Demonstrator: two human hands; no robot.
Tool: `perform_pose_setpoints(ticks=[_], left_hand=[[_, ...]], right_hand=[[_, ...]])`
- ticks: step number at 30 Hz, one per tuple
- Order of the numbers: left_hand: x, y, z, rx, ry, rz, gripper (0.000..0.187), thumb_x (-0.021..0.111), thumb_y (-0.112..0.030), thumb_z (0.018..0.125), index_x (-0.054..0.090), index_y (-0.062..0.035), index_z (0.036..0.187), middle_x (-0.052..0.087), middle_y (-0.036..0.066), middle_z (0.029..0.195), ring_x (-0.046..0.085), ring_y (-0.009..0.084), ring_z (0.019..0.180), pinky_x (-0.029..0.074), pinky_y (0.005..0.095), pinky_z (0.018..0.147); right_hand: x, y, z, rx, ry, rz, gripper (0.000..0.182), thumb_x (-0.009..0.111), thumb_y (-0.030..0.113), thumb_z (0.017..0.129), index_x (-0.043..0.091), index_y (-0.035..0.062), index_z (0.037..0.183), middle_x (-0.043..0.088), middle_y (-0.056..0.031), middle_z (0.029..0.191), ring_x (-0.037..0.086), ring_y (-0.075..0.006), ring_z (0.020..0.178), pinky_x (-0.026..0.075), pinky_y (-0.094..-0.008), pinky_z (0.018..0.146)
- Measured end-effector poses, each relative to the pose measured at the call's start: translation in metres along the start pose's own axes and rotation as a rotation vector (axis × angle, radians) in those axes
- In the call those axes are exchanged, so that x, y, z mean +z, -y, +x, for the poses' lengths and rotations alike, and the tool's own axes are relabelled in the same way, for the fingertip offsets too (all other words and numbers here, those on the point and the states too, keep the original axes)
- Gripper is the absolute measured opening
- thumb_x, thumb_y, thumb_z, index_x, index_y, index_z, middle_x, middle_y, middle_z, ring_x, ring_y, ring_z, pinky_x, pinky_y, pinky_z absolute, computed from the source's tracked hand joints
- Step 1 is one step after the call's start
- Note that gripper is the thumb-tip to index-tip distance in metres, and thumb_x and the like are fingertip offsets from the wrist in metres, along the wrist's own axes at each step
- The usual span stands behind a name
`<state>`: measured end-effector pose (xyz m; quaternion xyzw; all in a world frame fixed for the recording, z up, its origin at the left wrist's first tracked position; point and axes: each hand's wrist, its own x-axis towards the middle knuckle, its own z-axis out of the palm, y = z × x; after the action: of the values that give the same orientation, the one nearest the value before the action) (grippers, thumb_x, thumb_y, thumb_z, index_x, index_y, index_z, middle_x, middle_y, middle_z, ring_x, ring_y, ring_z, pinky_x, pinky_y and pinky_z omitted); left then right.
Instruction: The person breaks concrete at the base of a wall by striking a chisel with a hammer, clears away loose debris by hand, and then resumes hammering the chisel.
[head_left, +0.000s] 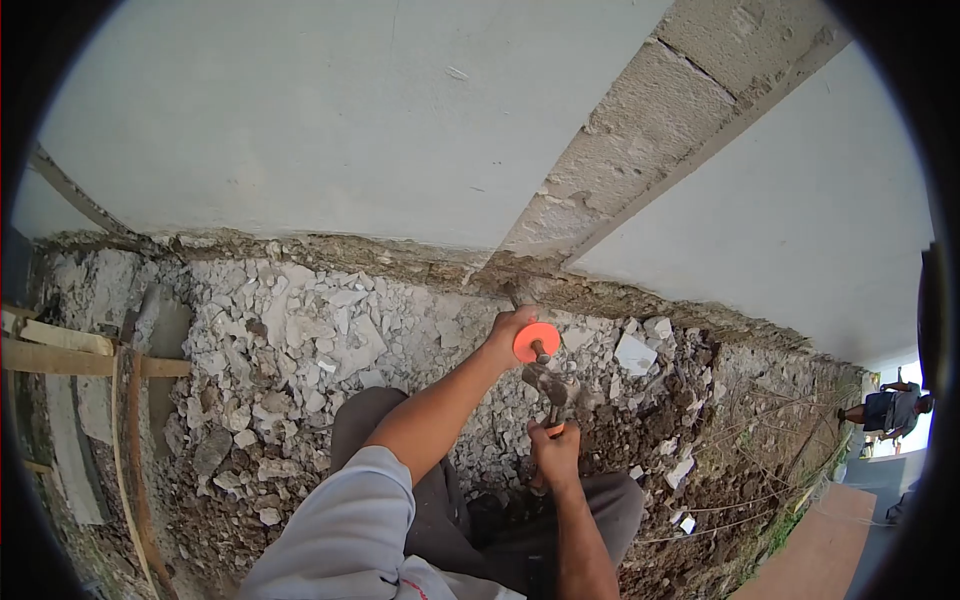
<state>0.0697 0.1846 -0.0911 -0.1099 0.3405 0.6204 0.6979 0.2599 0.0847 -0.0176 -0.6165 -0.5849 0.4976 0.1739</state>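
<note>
My left hand (512,328) is wrapped round a chisel (540,351) just below its round orange guard (537,342). The chisel's far end points to the rough base of the wall, under the exposed concrete strip (620,150). In my right hand (556,452) is a hammer, closed round its orange and black handle. The hammer's metal head (547,384) is close to the butt of the chisel; whether they touch I cannot tell.
Broken rubble (290,340) lies along the foot of the pale wall (330,130). Wooden boards (80,360) stand at the left. Thin wires cross the soil at the right. Another person (893,412) stands at the far right, near a brown panel (815,545).
</note>
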Motion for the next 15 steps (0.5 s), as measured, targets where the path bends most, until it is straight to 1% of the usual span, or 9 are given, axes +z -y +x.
perform_pose_setpoints(ticks=[2, 4, 6, 8, 10, 11, 13, 14, 15], left_hand=[[-0.005, -0.005, 0.014, 0.043, 0.014, -0.028, 0.011, 0.058, -0.015, 0.085, 0.053, -0.0067, 0.079, 0.051, 0.004, 0.071, 0.055, 0.0172, 0.060, 0.046, 0.0347, 0.049], [-0.003, 0.006, 0.018, 0.039, 0.034, -0.033, 0.011, 0.058, -0.014, 0.084, 0.052, -0.0071, 0.078, 0.051, 0.003, 0.070, 0.055, 0.0171, 0.059, 0.047, 0.0348, 0.048], [-0.001, 0.002, 0.016, -0.010, -0.008, -0.101, 0.010, 0.056, -0.012, 0.084, 0.052, -0.0078, 0.076, 0.051, 0.003, 0.070, 0.054, 0.0174, 0.057, 0.047, 0.0347, 0.048], [-0.008, 0.003, 0.021, -0.044, 0.017, -0.112, 0.008, 0.055, -0.011, 0.085, 0.051, -0.0076, 0.079, 0.052, 0.004, 0.072, 0.055, 0.0185, 0.058, 0.048, 0.0350, 0.049], [-0.001, -0.001, 0.010, 0.018, 0.023, -0.156, 0.009, 0.056, -0.014, 0.085, 0.053, -0.0062, 0.080, 0.051, 0.006, 0.072, 0.055, 0.0189, 0.058, 0.045, 0.0338, 0.047], [-0.001, -0.004, 0.009, 0.030, 0.018, -0.163, 0.009, 0.056, -0.014, 0.085, 0.053, -0.0062, 0.080, 0.051, 0.006, 0.072, 0.055, 0.0189, 0.058, 0.045, 0.0338, 0.047], [-0.001, -0.002, 0.008, 0.058, 0.054, -0.181, 0.011, 0.057, -0.015, 0.085, 0.053, -0.0049, 0.083, 0.052, 0.008, 0.075, 0.056, 0.0203, 0.062, 0.045, 0.0350, 0.048], [0.000, 0.001, 0.005, 0.052, 0.058, -0.179, 0.011, 0.057, -0.015, 0.085, 0.053, -0.0049, 0.083, 0.052, 0.008, 0.075, 0.056, 0.0203, 0.062, 0.045, 0.0350, 0.048], [0.002, 0.003, 0.002, 0.043, 0.054, -0.159, 0.010, 0.058, -0.015, 0.086, 0.053, -0.0061, 0.083, 0.053, 0.007, 0.076, 0.056, 0.0193, 0.063, 0.047, 0.0352, 0.049]], right_hand=[[0.003, 0.013, -0.025, -0.101, -0.030, -0.058, 0.022, 0.071, 0.014, 0.079, 0.054, 0.0030, 0.070, 0.050, -0.0001, 0.055, 0.046, -0.0104, 0.048, 0.037, -0.0302, 0.046], [-0.013, 0.026, -0.042, -0.126, -0.009, 0.000, 0.023, 0.070, 0.019, 0.083, 0.055, 0.0042, 0.075, 0.052, -0.0011, 0.061, 0.049, -0.0103, 0.053, 0.040, -0.0299, 0.050], [-0.033, 0.092, -0.072, -0.466, -0.150, 0.011, 0.028, 0.067, 0.025, 0.087, 0.052, 0.0042, 0.077, 0.053, -0.0039, 0.066, 0.050, -0.0116, 0.060, 0.043, -0.0293, 0.054], [-0.057, 0.127, -0.084, -0.720, -0.215, 0.005, 0.029, 0.060, 0.025, 0.092, 0.048, 0.0040, 0.077, 0.055, -0.0066, 0.070, 0.051, -0.0143, 0.064, 0.046, -0.0313, 0.059], [-0.055, 0.140, -0.069, -1.126, -0.265, 0.298, 0.029, 0.054, 0.025, 0.096, 0.045, 0.0032, 0.079, 0.055, -0.0083, 0.070, 0.050, -0.0164, 0.061, 0.047, -0.0335, 0.061], [-0.052, 0.132, -0.056, -1.208, -0.265, 0.359, 0.030, 0.050, 0.025, 0.098, 0.045, 0.0018, 0.080, 0.054, -0.0080, 0.070, 0.051, -0.0185, 0.063, 0.048, -0.0357, 0.061], [-0.026, 0.082, -0.025, -0.884, -0.344, 0.087, 0.029, 0.053, 0.024, 0.096, 0.048, 0.0020, 0.078, 0.055, -0.0062, 0.071, 0.053, -0.0194, 0.063, 0.047, -0.0350, 0.062], [-0.013, 0.028, -0.001, -0.693, -0.310, -0.389, 0.025, 0.059, 0.019, 0.091, 0.052, 0.0023, 0.074, 0.055, -0.0033, 0.065, 0.052, -0.0167, 0.056, 0.045, -0.0334, 0.057], [-0.002, 0.013, 0.015, -0.122, 0.003, -0.163, 0.029, 0.066, 0.012, 0.083, 0.051, 0.0033, 0.060, 0.049, -0.0003, 0.052, 0.040, -0.0108, 0.045, 0.035, -0.0339, 0.046]])
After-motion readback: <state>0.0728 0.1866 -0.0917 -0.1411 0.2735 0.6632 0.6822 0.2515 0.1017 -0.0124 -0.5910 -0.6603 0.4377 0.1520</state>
